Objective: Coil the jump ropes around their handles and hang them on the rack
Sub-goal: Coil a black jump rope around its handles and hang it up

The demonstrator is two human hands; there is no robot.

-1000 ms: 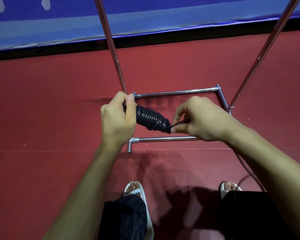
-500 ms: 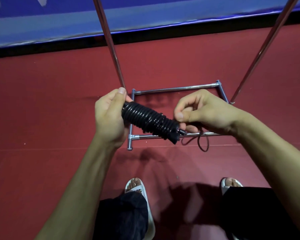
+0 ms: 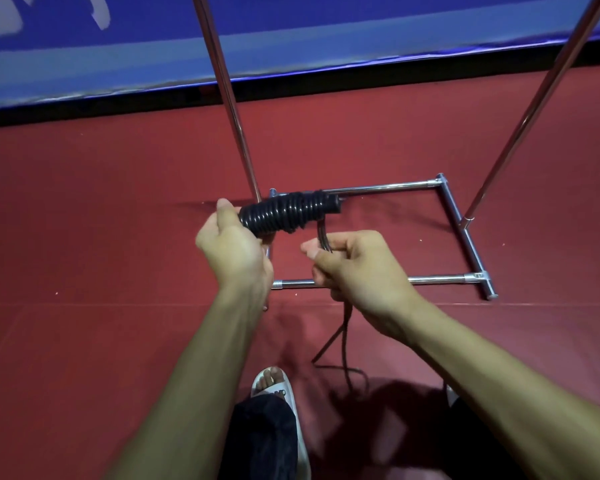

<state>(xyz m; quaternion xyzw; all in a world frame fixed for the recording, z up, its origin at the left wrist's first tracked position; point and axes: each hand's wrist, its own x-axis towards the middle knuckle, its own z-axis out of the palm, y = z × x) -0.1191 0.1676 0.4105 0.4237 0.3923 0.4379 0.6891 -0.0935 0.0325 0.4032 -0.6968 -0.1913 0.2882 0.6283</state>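
Note:
A black jump rope lies wound in tight coils around its handles (image 3: pixel 288 212), held level above the floor. My left hand (image 3: pixel 234 249) grips the left end of this bundle. My right hand (image 3: pixel 355 268) is below and to the right of it, fingers curled round the loose rope (image 3: pixel 324 237) that drops from the coil's right part. The free rope (image 3: pixel 343 341) runs out under my right hand and down to the red floor. The chrome rack's base frame (image 3: pixel 461 233) sits on the floor beyond my hands, with two uprights (image 3: pixel 234 109) rising out of view.
Red mat flooring (image 3: pixel 84 237) surrounds the rack. A blue banner (image 3: pixel 291 36) runs along the wall behind it. My feet in white slides (image 3: pixel 278 386) stand just below the hands, close to the rack's near bar (image 3: pixel 433 280).
The coil has turned from tilted to level and risen. My right hand has dropped from the coil's right tip to below it, pulling the loose rope down.

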